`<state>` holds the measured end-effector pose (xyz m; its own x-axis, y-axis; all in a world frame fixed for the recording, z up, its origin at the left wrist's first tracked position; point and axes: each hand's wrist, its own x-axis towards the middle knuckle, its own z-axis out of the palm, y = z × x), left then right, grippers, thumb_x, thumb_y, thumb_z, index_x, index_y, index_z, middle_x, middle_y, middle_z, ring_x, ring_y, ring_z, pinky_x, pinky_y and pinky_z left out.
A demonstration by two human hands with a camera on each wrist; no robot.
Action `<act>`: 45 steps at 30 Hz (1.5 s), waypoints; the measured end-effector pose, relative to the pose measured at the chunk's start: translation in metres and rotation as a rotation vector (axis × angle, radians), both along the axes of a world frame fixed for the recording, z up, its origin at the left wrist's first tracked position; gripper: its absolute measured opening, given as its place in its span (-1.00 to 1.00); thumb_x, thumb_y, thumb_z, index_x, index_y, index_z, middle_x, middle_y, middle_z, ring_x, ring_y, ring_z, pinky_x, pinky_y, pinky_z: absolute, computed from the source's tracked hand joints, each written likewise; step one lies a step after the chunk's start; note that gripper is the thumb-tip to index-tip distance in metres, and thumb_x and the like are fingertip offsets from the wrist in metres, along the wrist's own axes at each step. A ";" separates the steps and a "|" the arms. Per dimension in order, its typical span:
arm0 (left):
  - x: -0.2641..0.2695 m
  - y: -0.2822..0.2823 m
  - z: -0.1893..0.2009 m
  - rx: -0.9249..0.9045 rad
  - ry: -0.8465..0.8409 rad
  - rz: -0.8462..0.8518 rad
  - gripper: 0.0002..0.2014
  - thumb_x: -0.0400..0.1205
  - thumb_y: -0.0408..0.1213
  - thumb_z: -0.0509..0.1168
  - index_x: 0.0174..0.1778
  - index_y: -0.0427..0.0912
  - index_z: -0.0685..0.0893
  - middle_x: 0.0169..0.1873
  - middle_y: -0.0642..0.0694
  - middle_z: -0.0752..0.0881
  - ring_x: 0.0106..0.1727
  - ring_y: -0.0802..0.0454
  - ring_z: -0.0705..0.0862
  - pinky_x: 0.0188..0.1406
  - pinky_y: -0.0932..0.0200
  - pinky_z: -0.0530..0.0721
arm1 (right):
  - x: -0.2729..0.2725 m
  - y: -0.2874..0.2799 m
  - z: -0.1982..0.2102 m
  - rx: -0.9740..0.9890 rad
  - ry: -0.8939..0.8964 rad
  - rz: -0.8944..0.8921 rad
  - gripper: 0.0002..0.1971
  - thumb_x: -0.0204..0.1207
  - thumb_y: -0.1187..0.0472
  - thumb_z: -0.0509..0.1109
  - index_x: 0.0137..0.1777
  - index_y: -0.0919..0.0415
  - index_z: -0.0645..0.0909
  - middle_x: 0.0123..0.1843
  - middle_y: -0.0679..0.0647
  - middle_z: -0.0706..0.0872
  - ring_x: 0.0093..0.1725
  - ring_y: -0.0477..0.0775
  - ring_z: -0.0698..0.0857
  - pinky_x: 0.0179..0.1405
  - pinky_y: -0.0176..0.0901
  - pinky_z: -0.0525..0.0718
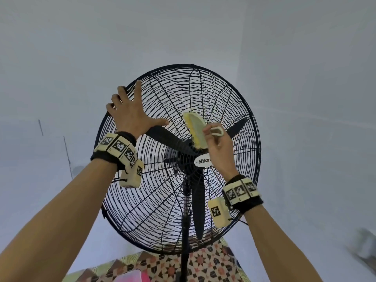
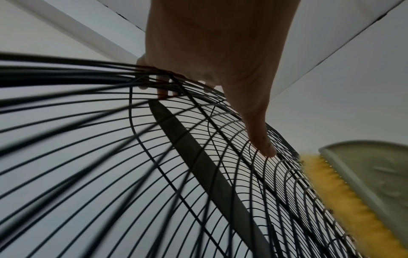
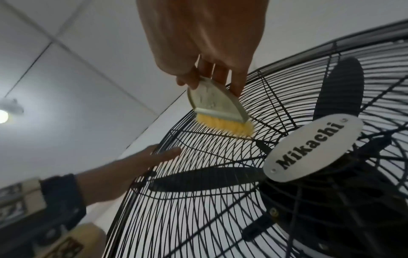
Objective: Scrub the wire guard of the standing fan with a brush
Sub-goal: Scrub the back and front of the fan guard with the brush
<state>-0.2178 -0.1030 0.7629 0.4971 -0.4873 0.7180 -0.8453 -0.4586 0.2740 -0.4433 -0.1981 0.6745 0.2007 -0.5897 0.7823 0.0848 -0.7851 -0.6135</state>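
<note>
Just above the oval "Mikachi" badge (image 1: 203,161) at the hub, the right hand (image 1: 219,147) is curled round the looped handle of a pale brush (image 1: 196,129), pinching it between thumb and fingers. The brush's yellow bristles (image 3: 225,126) press against the front wires of the wire guard (image 1: 227,102), a little above the centre and slightly toward its upper left. Farther out, the left hand (image 1: 130,112) lies spread against the guard's upper-left rim: its fingers are straight and splayed over the outer ring, and the thumb (image 2: 262,144) stretches along the wires toward the brush without reaching it. Behind the black guard sit dark blades (image 1: 162,135), one of them running under the left hand's thumb. The standing fan (image 1: 185,231) rises on a black pole in front of plain pale walls, and a patterned mat (image 1: 205,265) lies on the floor at its foot. Both wrists carry black bands with printed marker blocks.
</note>
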 end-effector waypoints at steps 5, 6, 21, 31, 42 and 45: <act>-0.003 0.000 0.000 -0.002 -0.002 -0.019 0.45 0.15 0.69 0.42 0.84 0.09 -0.11 0.70 -0.41 0.12 0.63 -0.49 0.24 0.57 -0.48 0.24 | -0.018 -0.008 0.000 0.063 -0.290 -0.100 -0.91 0.76 0.32 0.30 0.09 0.12 0.60 0.10 -0.22 0.73 0.09 -0.28 0.73 -0.12 -0.26 0.76; -0.002 0.001 0.000 0.000 0.000 -0.019 0.45 0.16 0.68 0.42 0.84 0.08 -0.12 0.71 -0.41 0.12 0.63 -0.49 0.23 0.57 -0.48 0.24 | -0.016 -0.006 -0.005 0.068 -0.316 -0.150 -0.92 0.76 0.32 0.30 0.09 0.14 0.60 0.04 -0.23 0.73 0.02 -0.33 0.73 -0.19 -0.27 0.75; -0.003 0.000 -0.001 -0.005 -0.007 -0.009 0.47 0.13 0.71 0.40 0.84 0.07 -0.10 0.71 -0.43 0.12 0.63 -0.50 0.24 0.57 -0.48 0.24 | -0.002 0.004 -0.046 -0.033 -0.046 -0.221 -0.78 0.78 0.21 0.30 0.03 -0.20 0.54 -0.07 -0.36 0.77 -0.35 0.03 0.72 -0.59 0.13 0.68; -0.005 0.001 0.000 -0.008 -0.010 -0.011 0.46 0.13 0.72 0.39 0.83 0.08 -0.11 0.70 -0.43 0.12 0.63 -0.51 0.24 0.57 -0.49 0.25 | -0.007 0.000 -0.042 -0.025 -0.122 -0.246 -0.76 0.77 0.23 0.32 0.03 -0.22 0.55 -0.13 -0.34 0.74 -0.34 -0.02 0.73 -0.58 0.22 0.70; -0.006 0.003 0.000 -0.010 -0.017 -0.016 0.45 0.15 0.70 0.39 0.84 0.07 -0.09 0.71 -0.44 0.13 0.63 -0.53 0.24 0.56 -0.51 0.26 | -0.008 0.003 -0.047 -0.022 -0.140 -0.247 -0.77 0.80 0.19 0.30 0.02 -0.23 0.53 -0.10 -0.36 0.75 -0.37 -0.02 0.69 -0.59 0.11 0.63; -0.005 0.003 0.000 -0.001 -0.010 -0.005 0.45 0.15 0.70 0.40 0.84 0.06 -0.09 0.70 -0.44 0.12 0.63 -0.52 0.24 0.57 -0.49 0.26 | -0.002 0.009 -0.057 -0.080 -0.007 -0.159 -0.80 0.76 0.27 0.32 0.07 -0.12 0.57 -0.07 -0.28 0.75 -0.42 -0.05 0.66 -0.60 0.00 0.61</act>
